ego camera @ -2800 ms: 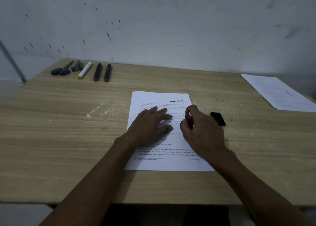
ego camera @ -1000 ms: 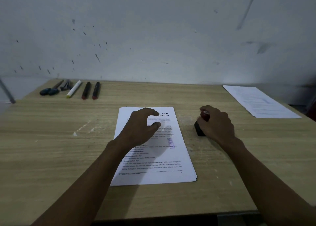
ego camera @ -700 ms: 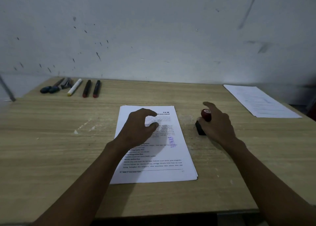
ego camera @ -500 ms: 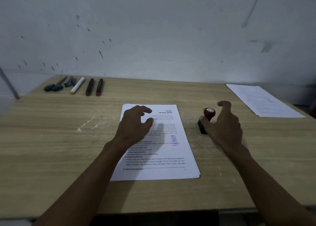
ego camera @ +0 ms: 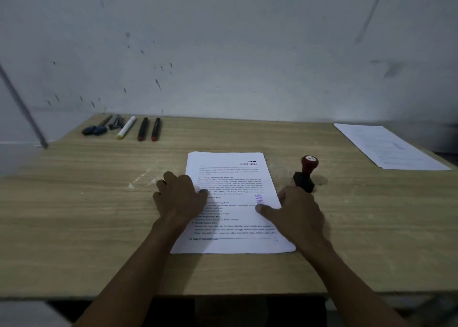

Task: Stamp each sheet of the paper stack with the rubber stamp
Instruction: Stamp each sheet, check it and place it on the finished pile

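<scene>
A stack of printed white sheets [ego camera: 233, 178] lies in the middle of the wooden table [ego camera: 86, 215]. The top sheet carries a purple stamp mark [ego camera: 259, 199] near its right edge. The rubber stamp [ego camera: 306, 174], red knob on a black base, stands upright on the table just right of the stack, with no hand on it. My left hand [ego camera: 179, 198] rests on the stack's left edge, fingers loosely bent. My right hand [ego camera: 296, 210] sits at the stack's right edge, thumb lying on the top sheet beside the purple mark.
Several pens and markers [ego camera: 128, 128] lie in a row at the back left. A separate white sheet [ego camera: 389, 146] with a faint purple mark lies at the back right corner. A grey wall rises behind the table. The front table edge runs below my forearms.
My right hand let go of the stamp, left it standing, and moved left onto the stack's right edge. My left hand slid left toward the stack's left edge.
</scene>
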{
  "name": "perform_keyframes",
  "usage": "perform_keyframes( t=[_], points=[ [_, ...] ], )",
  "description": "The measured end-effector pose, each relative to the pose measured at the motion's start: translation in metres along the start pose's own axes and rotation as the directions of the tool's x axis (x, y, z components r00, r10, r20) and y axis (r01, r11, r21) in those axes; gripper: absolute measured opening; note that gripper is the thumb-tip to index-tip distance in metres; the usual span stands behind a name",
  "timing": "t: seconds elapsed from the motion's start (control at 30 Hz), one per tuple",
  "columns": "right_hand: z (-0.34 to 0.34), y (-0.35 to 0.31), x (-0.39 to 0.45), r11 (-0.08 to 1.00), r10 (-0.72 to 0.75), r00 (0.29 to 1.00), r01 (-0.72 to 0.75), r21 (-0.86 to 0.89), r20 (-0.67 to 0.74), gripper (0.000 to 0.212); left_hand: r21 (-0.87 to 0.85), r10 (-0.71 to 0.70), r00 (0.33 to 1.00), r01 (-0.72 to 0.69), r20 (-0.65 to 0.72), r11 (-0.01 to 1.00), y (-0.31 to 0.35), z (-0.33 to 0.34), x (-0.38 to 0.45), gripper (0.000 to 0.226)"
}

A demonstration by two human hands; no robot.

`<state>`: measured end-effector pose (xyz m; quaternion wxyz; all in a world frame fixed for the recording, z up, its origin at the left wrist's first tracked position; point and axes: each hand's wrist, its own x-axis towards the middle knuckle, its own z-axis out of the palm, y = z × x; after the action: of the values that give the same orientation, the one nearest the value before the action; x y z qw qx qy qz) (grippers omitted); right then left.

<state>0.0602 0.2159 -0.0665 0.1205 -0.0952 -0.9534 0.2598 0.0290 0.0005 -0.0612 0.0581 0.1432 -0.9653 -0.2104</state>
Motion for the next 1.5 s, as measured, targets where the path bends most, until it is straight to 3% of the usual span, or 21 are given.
perform_keyframes(
  t=[0.17,0.3,0.53,0.83,0.93,1.03,1.13,1.23,1.37,1.43,1.5],
  points=[
    [-0.005,0.0,0.006,0.963,0.138,0.99,-0.128,0.237,-0.025,0.028,-0.263,-0.116,0.993,0.103,-0.035,0.959,-0.008,0.0,0.006,0.049],
    [-0.004,0.002,0.013,0.963,0.145,0.988,-0.128,0.236,-0.054,0.022,-0.39,-0.177,0.983,0.149,-0.038,0.909,-0.008,-0.001,0.011,0.04],
    [-0.005,0.001,0.01,0.994,0.102,0.984,-0.093,0.065,-0.146,0.021,-0.439,-0.209,0.974,0.15,-0.088,0.886,-0.008,-0.002,0.013,0.043],
    [-0.007,-0.003,0.004,0.998,0.067,0.968,-0.06,0.037,-0.241,0.018,-0.399,-0.172,0.978,0.114,-0.115,0.91,-0.01,-0.002,0.01,0.044],
    [-0.009,-0.004,0.004,0.997,0.023,0.962,-0.002,0.076,-0.273,0.02,-0.413,-0.158,0.98,0.095,-0.12,0.906,-0.009,-0.002,0.01,0.042],
    [-0.017,-0.002,0.008,0.972,-0.022,0.966,0.081,0.22,-0.257,0.022,-0.475,-0.155,0.982,0.087,-0.108,0.876,-0.01,-0.003,0.009,0.043],
    [-0.029,-0.004,0.01,0.904,-0.026,0.972,0.123,0.409,-0.235,0.035,-0.61,-0.151,0.984,0.065,-0.09,0.79,-0.012,-0.005,0.013,0.045],
    [-0.037,-0.007,0.013,0.794,-0.013,0.981,0.128,0.594,-0.195,0.027,-0.835,-0.063,0.995,0.097,0.075,0.542,-0.007,-0.02,0.011,0.032],
    [-0.051,-0.012,0.014,0.685,0.003,0.981,0.14,0.715,-0.194,0.02,-0.931,-0.044,0.973,0.231,0.228,0.283,-0.004,-0.037,0.016,0.015],
    [-0.061,-0.014,0.015,0.652,0.007,0.985,0.127,0.747,-0.173,0.018,-0.946,0.017,0.966,0.249,0.258,0.21,0.0,-0.044,0.02,0.014],
    [-0.073,-0.014,0.02,0.636,0.012,0.982,0.137,0.759,-0.187,0.014,-0.953,0.071,0.969,0.216,0.236,0.213,0.01,-0.049,0.024,0.014]
  ],
)
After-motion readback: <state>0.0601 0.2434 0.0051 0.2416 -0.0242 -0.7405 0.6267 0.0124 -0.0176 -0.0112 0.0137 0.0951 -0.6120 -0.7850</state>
